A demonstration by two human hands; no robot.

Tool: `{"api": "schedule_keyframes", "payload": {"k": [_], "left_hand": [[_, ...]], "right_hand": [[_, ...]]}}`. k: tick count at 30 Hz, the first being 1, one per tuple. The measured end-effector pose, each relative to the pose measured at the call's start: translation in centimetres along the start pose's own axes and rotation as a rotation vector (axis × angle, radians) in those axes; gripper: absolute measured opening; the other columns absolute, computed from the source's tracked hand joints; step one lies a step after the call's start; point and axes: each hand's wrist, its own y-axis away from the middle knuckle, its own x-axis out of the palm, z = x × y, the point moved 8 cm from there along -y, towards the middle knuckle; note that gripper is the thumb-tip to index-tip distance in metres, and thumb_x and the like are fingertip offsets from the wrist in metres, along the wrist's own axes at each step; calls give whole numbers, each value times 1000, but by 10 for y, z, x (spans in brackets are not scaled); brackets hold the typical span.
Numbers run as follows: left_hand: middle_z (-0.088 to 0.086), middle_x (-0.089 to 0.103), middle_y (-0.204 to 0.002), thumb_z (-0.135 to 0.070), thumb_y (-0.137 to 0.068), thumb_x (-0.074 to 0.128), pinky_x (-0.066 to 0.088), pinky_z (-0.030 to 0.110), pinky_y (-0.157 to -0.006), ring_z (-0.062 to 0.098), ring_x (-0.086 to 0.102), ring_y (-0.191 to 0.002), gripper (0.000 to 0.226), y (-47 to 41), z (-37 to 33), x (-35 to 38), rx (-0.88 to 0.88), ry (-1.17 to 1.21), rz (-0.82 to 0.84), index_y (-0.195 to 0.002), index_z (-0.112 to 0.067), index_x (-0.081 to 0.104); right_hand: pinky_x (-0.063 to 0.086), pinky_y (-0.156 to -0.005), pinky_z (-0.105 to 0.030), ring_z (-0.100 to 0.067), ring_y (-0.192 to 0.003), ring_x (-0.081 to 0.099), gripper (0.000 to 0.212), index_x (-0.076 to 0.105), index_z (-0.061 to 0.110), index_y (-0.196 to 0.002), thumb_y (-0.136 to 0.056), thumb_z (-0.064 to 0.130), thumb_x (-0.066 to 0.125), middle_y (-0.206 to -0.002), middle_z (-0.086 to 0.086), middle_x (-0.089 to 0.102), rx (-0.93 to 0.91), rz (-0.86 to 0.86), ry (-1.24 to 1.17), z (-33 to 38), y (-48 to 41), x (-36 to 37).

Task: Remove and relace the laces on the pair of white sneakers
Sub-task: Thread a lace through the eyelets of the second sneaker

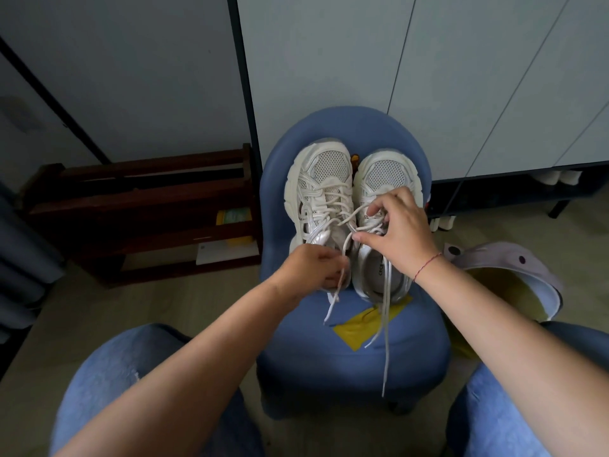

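Left grip (311, 270) pinches one lace (345, 247) strand, and right grip (400, 229) pinches another over the right sneaker (385, 173). It stands beside the left sneaker (321, 179), two white shoes on one blue stool (349, 127).

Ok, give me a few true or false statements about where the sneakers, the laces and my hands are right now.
1. The left sneaker and right sneaker stand on the blue chair, toes pointing away from the person. True.
2. The right hand pinches a lace over the right sneaker. True.
3. The left hand lies flat and empty on the seat. False: it grips a lace near the left sneaker's heel.
4. The left sneaker has no lace in it. False: lace crosses its eyelets.
5. A red string circles the right wrist. True.
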Motion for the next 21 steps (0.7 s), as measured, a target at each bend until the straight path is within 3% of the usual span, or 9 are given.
{"api": "schedule_keyframes", "payload": {"k": [2,4,7,11,14,16,21], "left_hand": [[11,72,-88,-17,-101,57,57,28,-79,21,69,-81,20,-3,1,14,-35,211,-33,-96,-1,69],[5,74,-83,-17,-100,58,59,21,-68,13,72,-73,15,-5,1,23,-62,386,-71,-92,-9,68],[5,72,-73,-10,-99,59,56,19,-56,8,69,-57,13,-6,3,22,-70,450,-122,-90,-6,67],[3,72,-67,-6,-95,64,57,19,-56,9,68,-54,11,0,10,22,-132,81,88,-86,-5,68],[6,74,-76,-7,-94,66,56,17,-59,8,69,-60,9,12,24,25,-212,-278,304,-86,-5,70],[7,74,-80,-8,-94,66,56,18,-62,9,70,-64,8,12,26,24,-192,-330,309,-92,-3,71],[6,75,-96,-24,-99,59,59,22,-77,14,71,-85,20,1,3,27,-100,245,150,-106,-7,67]], "right_hand": [[49,-80,-47,-12,-76,47,44,61,14,-87,-58,33,88,-97,5,42,0,1,-5,-1,0,1],[49,-79,-48,-12,-76,47,43,62,13,-87,-58,32,88,-96,5,42,-5,-2,-12,-2,1,1],[48,-79,-49,-12,-78,46,43,62,12,-87,-58,30,88,-96,4,42,-4,-3,-24,-3,1,1],[47,-82,-49,-11,-79,46,42,61,13,-87,-59,29,88,-96,5,42,9,6,-40,-4,1,2],[46,-85,-47,-10,-81,45,42,61,14,-89,-60,31,87,-97,7,41,25,24,-39,-4,0,2],[46,-86,-46,-10,-81,45,42,60,14,-89,-61,31,87,-96,7,42,29,28,-41,-4,0,2],[47,-82,-46,-10,-79,46,41,60,14,-86,-60,32,87,-94,6,44,22,11,-47,-3,1,1]]}}
